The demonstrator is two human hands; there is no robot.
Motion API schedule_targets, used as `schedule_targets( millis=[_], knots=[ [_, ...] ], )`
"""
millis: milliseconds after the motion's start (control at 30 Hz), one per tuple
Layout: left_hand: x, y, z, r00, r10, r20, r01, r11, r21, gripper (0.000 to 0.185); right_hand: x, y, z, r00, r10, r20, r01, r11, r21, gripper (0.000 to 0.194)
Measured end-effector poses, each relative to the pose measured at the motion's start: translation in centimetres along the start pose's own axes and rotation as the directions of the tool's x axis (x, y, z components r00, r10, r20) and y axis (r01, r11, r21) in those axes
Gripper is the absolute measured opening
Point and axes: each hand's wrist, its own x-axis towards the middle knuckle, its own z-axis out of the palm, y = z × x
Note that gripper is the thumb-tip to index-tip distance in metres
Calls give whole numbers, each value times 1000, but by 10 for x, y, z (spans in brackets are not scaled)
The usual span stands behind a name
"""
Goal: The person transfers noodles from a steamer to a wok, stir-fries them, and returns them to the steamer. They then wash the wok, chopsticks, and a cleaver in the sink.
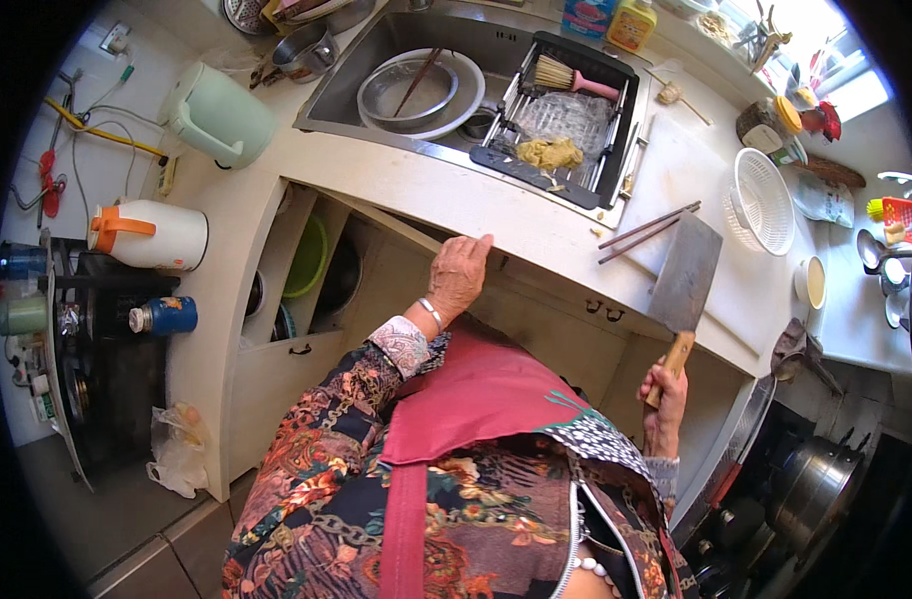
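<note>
My right hand [669, 400] grips the wooden handle of a cleaver [686, 273]. Its broad blade points away from me, over the counter's front edge and a white cutting board [677, 168]. Beside the blade lies a pair of brown chopsticks [643, 236]. My left hand [458, 273] is at the counter's front edge, by the top of an ajar cabinet door [388, 221]; its fingertips are partly hidden, so whether it grips the door is unclear. Past it, a black-framed drain rack [534, 180] holds a pink-handled brush [575, 78], clear plastic and yellowish peeled pieces [549, 153].
The steel sink [336, 90] contains a white basin [471, 93] and a metal bowl [407, 93]. A green kettle [220, 116] and a white thermos jug [152, 233] stand to the left. A white plastic basket [759, 202] and a cup [810, 282] sit at the right.
</note>
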Motion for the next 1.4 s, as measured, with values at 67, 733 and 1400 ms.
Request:
schedule_targets(
  millis=[67,733,1400],
  knots=[
    [-8,8,8,998,-44,39,42,998,37,47,15,-7,-5,1000,1,27,0,1000,-22,19],
    [-222,-6,-72,759,-629,169,525,744,414,46,89,16,-49,979,-88,185,95,995,-25,16],
    [-436,-14,-133,95,-952,290,993,71,-92,41,-55,62,152,909,93,406,45,947,-317,17]
  ],
)
